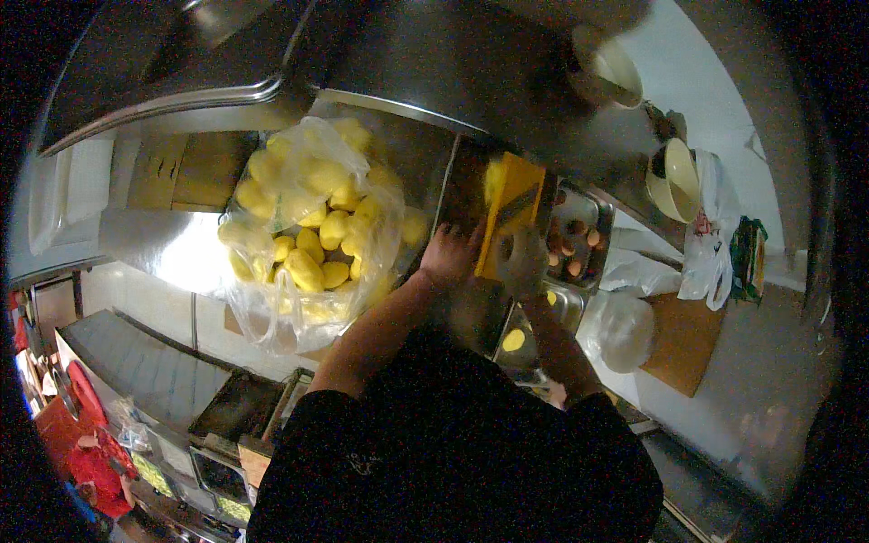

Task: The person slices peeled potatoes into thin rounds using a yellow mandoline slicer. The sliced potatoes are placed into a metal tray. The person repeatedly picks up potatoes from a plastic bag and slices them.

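An orange mandoline slicer (521,183) with a dark diagonal band stands in front of me. My left hand (449,256) is against its lower left edge, fingers bent; the dim light hides whether they grip it. Blurred over the slicer's lower right part is my right hand (524,261), and I cannot make out what is under its palm. A yellow blurred piece (493,182) shows at the slicer's upper left edge. Left of my hands, a clear plastic bag (380,237) lies open around many peeled potatoes (304,270). A pale yellow slice (514,340) lies below my right hand.
Right of the slicer, a metal pan (606,203) holds several brown eggs (574,269). Another metal pan (576,307) sits nearer. Farther right are a plastic bag (621,332), brown cardboard (686,346) and a cream bowl (681,180). A person in red (102,468) is at lower left.
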